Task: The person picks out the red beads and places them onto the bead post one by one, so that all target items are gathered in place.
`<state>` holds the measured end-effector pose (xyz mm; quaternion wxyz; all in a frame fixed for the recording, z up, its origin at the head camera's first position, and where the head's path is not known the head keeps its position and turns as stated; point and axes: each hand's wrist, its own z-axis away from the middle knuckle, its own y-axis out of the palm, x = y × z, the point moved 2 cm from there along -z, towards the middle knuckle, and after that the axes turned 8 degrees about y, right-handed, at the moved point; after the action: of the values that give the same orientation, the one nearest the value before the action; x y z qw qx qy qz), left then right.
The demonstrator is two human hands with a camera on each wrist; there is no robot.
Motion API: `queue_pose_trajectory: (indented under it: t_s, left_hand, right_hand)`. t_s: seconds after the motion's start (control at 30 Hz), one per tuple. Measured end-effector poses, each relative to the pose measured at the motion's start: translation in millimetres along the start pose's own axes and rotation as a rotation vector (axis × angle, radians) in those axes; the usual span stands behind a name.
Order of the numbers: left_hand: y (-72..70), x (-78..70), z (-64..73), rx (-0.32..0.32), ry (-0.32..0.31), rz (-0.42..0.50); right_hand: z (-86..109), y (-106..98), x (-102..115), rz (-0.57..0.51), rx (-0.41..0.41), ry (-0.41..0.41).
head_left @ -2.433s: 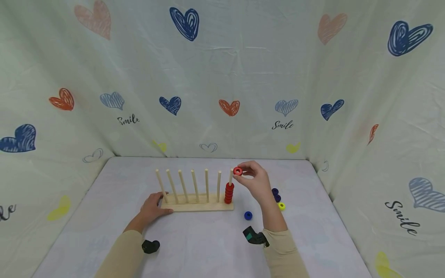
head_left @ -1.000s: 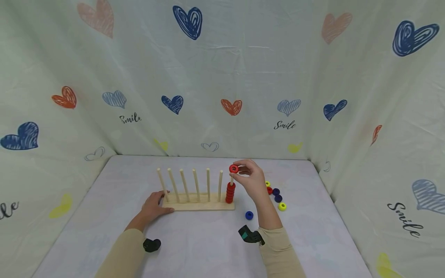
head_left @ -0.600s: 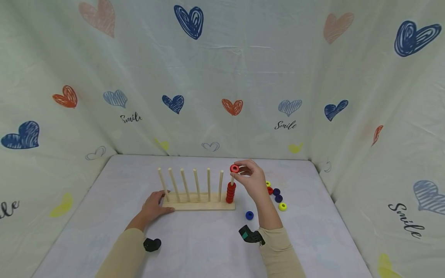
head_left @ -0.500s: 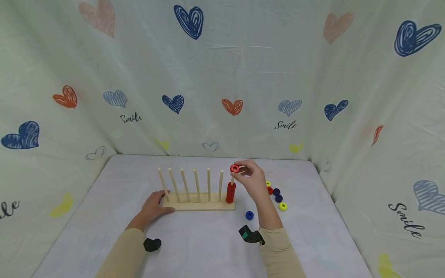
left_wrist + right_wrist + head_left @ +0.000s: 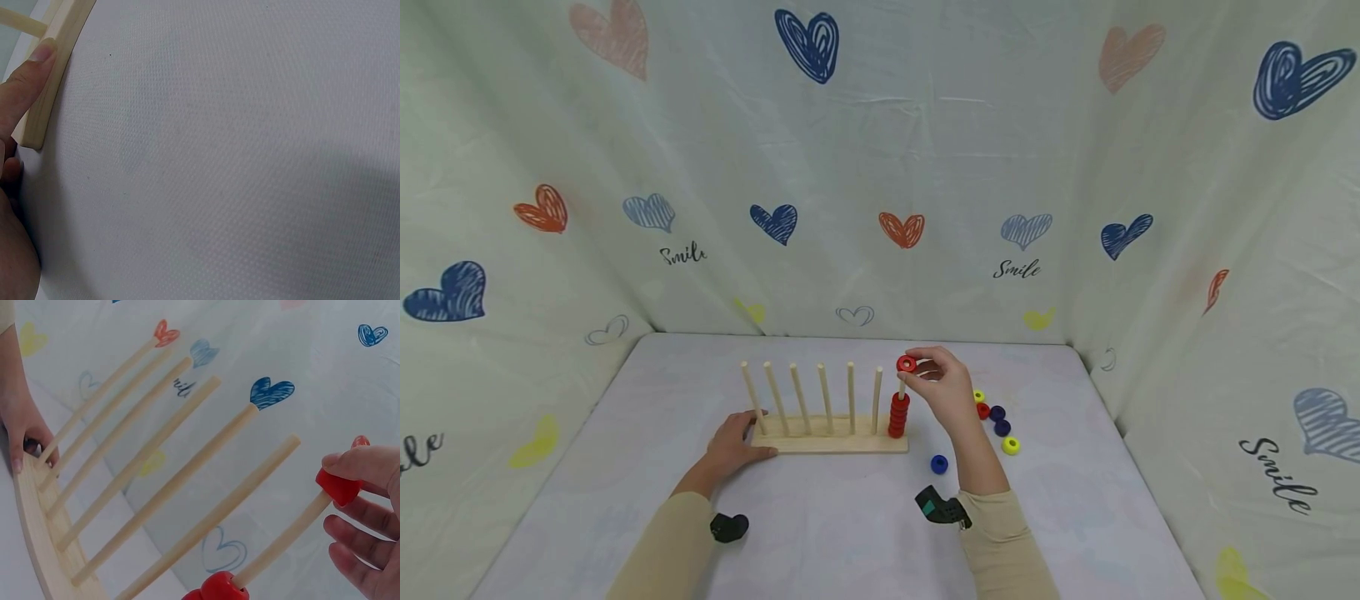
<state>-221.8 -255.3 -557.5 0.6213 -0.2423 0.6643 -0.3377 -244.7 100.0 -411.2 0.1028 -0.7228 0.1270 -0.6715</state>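
Note:
A wooden peg stand (image 5: 842,447) with a row of upright pegs stands on the table. My left hand (image 5: 727,443) grips its left end, the thumb (image 5: 28,78) lying on the front of the base in the left wrist view. My right hand (image 5: 946,389) pinches a red bead (image 5: 337,486) between thumb and forefinger at the top of the rightmost peg (image 5: 284,540). The peg's tip is hidden at the bead, whose hole faces the head camera. Lower on this peg sits a stack of several red beads (image 5: 898,417). The other pegs are bare.
On the table right of the stand lies a blue bead (image 5: 939,464). Further right, beyond my right forearm, are a red bead (image 5: 982,411), two dark blue beads (image 5: 1002,427) and two yellow beads (image 5: 1011,446). A heart-printed curtain (image 5: 940,167) surrounds the table's back and sides.
My right hand has brought the red bead left, from beside the rightmost peg to its top, and has since stayed nearly still. My left hand keeps its grip on the stand.

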Motion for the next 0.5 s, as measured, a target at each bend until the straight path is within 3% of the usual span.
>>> queue_pose_trajectory:
  t_s: [0.5]
  left_hand:
    - [-2.0,-2.4,-0.1,0.019,-0.007,-0.006]
  right_hand:
    - [0.9,1.3,-1.6,0.018,0.007,0.024]
